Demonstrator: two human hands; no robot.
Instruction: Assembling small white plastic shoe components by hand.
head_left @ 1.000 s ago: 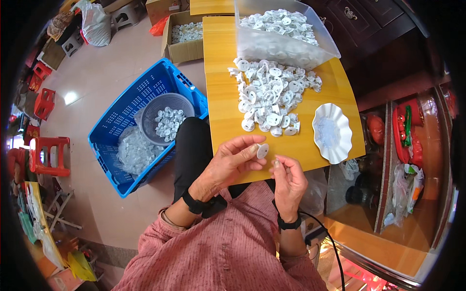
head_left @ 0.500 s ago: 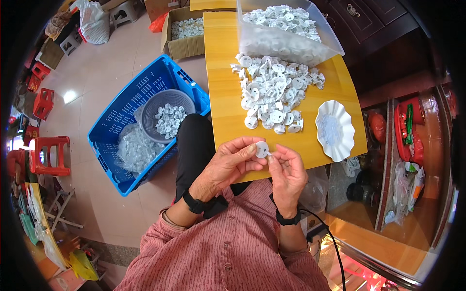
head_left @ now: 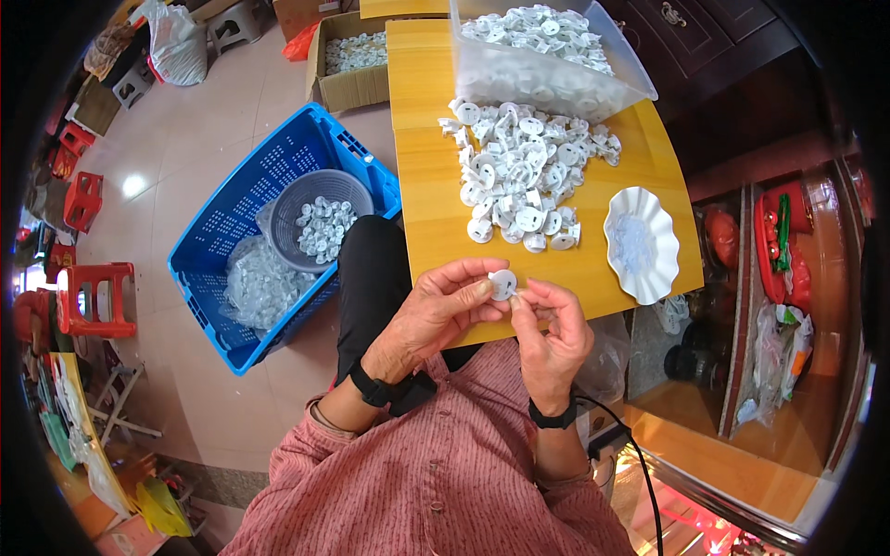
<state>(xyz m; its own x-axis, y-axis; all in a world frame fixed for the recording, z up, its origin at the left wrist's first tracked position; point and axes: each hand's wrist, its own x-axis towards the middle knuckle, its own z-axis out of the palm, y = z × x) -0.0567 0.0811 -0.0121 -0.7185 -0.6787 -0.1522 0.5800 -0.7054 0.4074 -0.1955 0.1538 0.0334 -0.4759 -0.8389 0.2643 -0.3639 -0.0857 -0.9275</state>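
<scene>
Over the near edge of the yellow table, my left hand pinches a round white plastic piece with small dark openings in its face. The thumb and fingertips of my right hand are pressed together at the right edge of that piece. Whatever they hold there is too small to make out. Beyond my hands lies a loose heap of similar white plastic pieces. A scalloped white dish to the right holds small clear bits.
At the table's far end stands a translucent bin full of white pieces. A blue crate on the left floor holds a grey basket and a bag of pieces. A cardboard box stands behind; open shelves are at right.
Both hands stay together at the table edge with the white piece. My right hand has shifted very slightly to the right, its fingertips still at the piece's edge.
</scene>
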